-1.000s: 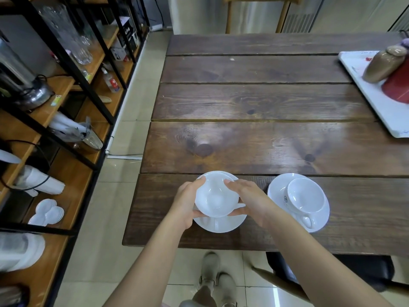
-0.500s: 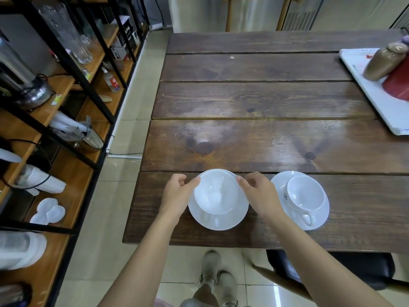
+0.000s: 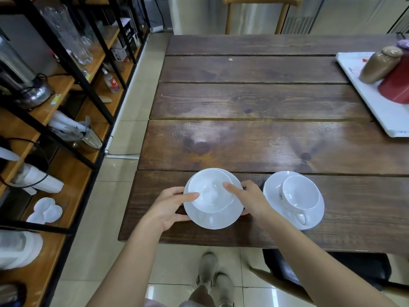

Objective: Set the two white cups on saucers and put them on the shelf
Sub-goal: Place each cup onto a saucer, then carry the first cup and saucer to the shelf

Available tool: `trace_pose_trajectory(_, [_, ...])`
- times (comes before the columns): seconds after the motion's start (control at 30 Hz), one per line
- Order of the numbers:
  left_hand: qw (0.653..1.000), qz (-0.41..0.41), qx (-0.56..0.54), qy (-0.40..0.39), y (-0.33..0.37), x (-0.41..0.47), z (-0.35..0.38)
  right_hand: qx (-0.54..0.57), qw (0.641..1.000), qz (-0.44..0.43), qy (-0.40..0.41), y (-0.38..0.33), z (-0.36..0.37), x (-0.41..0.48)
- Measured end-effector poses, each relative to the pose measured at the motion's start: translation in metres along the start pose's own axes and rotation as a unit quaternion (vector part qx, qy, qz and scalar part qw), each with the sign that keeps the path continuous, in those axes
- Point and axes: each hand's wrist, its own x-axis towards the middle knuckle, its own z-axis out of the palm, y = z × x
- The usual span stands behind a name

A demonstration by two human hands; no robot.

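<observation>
A white cup [image 3: 211, 193] stands on its white saucer [image 3: 223, 219] near the table's front edge, handle toward me. My left hand [image 3: 169, 207] grips the saucer's left side and my right hand [image 3: 251, 201] its right side. Both thumbs rest on the cup's rim and the fingers curl under the saucer. Just to the right, the second white cup [image 3: 301, 193] sits on its own saucer [image 3: 273, 185], untouched. The wooden shelf [image 3: 73, 173] with a black metal frame stands to the left of the table.
The dark plank table [image 3: 254, 100] carries a white tray [image 3: 382, 109] with a red pot and a brown bottle at the far right. The shelf boards hold glassware, a kettle, small white dishes [image 3: 45, 211] and wrapped items. A chair [image 3: 287, 280] is below right.
A second ago both hands held the left cup above its saucer. The cup now rests on the saucer, and the hands have shifted outward to grip the saucer's sides.
</observation>
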Motion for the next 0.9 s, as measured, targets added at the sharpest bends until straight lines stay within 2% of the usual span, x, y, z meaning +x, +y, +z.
trace_pose_trajectory(0.23, [0.998, 0.027, -0.051, -0.004, -0.009, -0.024, -0.008, 0.0, 0.999, -0.049, -0.016, -0.016, 0.004, -0.019])
trace_pose_trajectory(0.4, [0.994, 0.076, -0.071, 0.03, -0.024, -0.055, -0.025, -0.007, 0.994, -0.099, -0.036, -0.023, 0.024, -0.038])
trace_pose_trajectory(0.7, [0.976, 0.157, -0.115, 0.099, -0.052, -0.128, -0.086, -0.026, 0.981, -0.161, -0.106, -0.042, 0.09, -0.087])
trace_pose_trajectory(0.9, [0.956, 0.194, -0.17, 0.141, -0.08, -0.192, -0.153, -0.046, 0.966, -0.213, -0.142, -0.062, 0.167, -0.144])
